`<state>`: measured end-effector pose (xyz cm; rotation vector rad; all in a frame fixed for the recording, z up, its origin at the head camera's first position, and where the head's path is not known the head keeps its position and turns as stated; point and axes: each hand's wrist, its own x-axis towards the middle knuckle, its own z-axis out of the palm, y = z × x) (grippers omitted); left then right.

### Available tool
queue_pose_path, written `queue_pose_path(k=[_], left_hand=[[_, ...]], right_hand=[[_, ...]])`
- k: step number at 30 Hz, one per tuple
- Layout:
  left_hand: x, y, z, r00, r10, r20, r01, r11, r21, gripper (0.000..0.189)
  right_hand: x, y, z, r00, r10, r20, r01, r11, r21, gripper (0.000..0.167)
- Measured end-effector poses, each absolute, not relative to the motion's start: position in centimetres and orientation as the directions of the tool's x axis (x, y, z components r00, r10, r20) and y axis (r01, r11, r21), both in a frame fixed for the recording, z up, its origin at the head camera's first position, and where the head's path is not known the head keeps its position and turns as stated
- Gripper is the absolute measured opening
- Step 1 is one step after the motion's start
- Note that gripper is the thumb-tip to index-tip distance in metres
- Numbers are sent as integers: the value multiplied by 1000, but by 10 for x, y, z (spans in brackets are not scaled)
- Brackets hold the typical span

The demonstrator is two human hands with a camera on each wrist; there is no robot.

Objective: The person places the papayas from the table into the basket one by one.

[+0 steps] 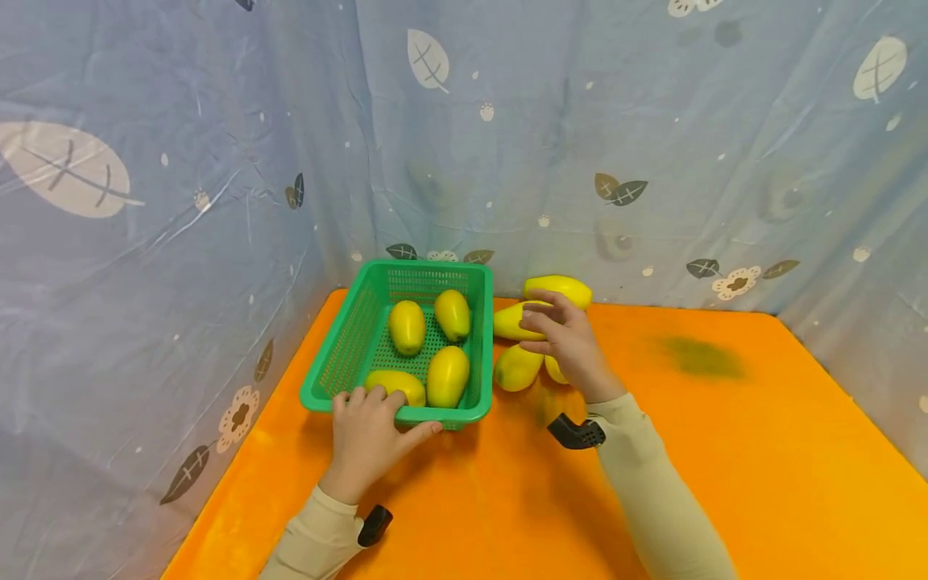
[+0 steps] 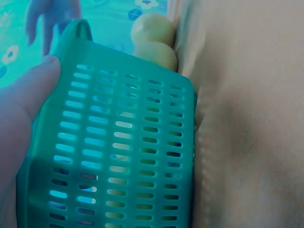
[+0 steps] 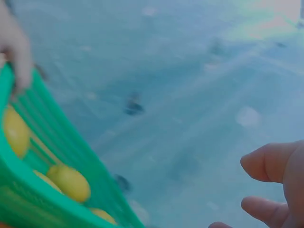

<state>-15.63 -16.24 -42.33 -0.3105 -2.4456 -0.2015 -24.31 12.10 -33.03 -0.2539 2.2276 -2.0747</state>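
Observation:
A green plastic basket (image 1: 449,416) with slotted walls stands at the left of the table, holding several yellow oval fruits (image 1: 447,377) that resemble mangoes. My left hand (image 1: 370,439) grips its near rim, fingers over the edge and thumb along the outside. To the basket's right lies a group of similar fruits (image 1: 518,368), partly hidden by my right hand (image 1: 576,346). That hand hovers over them with its fingers spread and apart. In the right wrist view, nothing sits between the right thumb and fingers (image 3: 266,211).
An orange cloth (image 1: 696,451) covers the table. Blue-grey curtains (image 1: 507,161) with leaf and flower prints hang along the back and both sides. The basket stands close to the back-left corner. A dark greenish patch (image 1: 699,357) marks the cloth at right.

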Motion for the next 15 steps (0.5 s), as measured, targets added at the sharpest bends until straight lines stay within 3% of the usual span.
queue_pose_path(k=[8,15], left_hand=[[-158,-161,-426,-769,192,609,296,952,74,60],[-158,-162,-426,-779,166,605,277,956,94,67]], right_hand=[[-231,213,-353,-1000,16,-5,0,-257,-967,31],[-235,248,-355,-997,71,-42,7,-425,-905,41]])
